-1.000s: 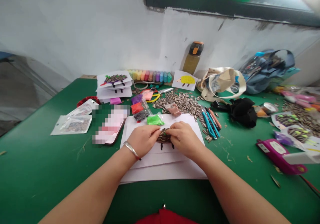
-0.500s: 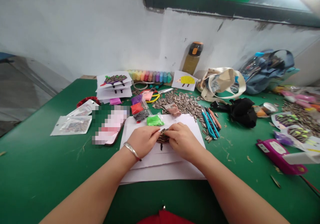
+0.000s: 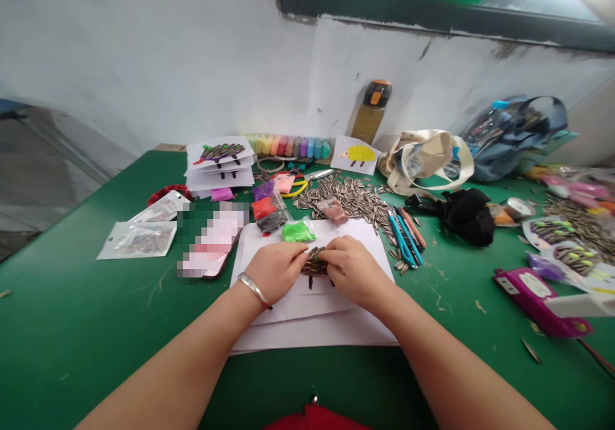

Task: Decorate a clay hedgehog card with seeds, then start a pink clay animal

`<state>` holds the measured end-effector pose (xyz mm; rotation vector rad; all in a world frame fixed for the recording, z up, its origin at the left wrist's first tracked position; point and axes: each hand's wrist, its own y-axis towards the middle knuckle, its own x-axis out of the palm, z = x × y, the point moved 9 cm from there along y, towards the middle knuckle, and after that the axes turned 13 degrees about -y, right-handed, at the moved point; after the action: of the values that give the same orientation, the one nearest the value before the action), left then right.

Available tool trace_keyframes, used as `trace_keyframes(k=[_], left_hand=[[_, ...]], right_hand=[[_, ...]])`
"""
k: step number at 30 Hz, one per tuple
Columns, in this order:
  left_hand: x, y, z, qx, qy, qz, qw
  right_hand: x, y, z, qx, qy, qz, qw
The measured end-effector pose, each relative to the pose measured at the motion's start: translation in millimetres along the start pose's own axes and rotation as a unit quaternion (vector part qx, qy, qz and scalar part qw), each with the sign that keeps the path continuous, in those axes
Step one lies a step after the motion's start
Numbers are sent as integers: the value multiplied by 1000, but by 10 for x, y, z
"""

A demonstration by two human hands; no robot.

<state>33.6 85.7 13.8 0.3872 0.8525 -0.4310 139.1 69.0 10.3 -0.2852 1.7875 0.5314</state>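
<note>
White paper sheets [image 3: 307, 334] lie stacked on the green table. On the top sheet is a small seed-covered figure [image 3: 314, 264] with dark legs and a bit of green on it. My left hand [image 3: 275, 270], with a silver bangle at the wrist, is closed at the figure's left edge, thumb and fingertips together. From the right, my right hand [image 3: 354, 268] bends its fingers onto the figure's upper right part. Whatever lies between the fingertips of either hand is too small to make out. A bright green clay packet [image 3: 298, 231] sits just beyond the hands.
Sunflower seeds [image 3: 350, 196] are heaped behind the paper. Teal scissors [image 3: 403, 241] and pens lie at its right, a phone [image 3: 218, 241] at its left. Clay packets, a bottle [image 3: 369, 113], a cream bag [image 3: 427, 161] and a magenta glue gun [image 3: 538, 302] stand or lie around.
My right hand's fingertips have shifted slightly on the figure, showing more of its top and a second dark leg. My left hand stays where it was.
</note>
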Motion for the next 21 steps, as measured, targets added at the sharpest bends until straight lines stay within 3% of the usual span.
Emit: trace_keyframes(k=[4,10,13,17,21], left_hand=[[-32,-19,6,7,12,23,1000],[-295,-52,6,63,48,177,981],[-257,4,-69,77,70,163,981],[-130,86,-243,43,112,107,987],[-107,106,-315,24,121,101,987]], right_hand=[[-74,-12,103,25,14,28,999],[-145,-27,166,46,21,54,997],[-141,-29,168,49,20,55,997],[-161,-36,166,48,23,65,996],[-179,-40,163,49,25,74,996]])
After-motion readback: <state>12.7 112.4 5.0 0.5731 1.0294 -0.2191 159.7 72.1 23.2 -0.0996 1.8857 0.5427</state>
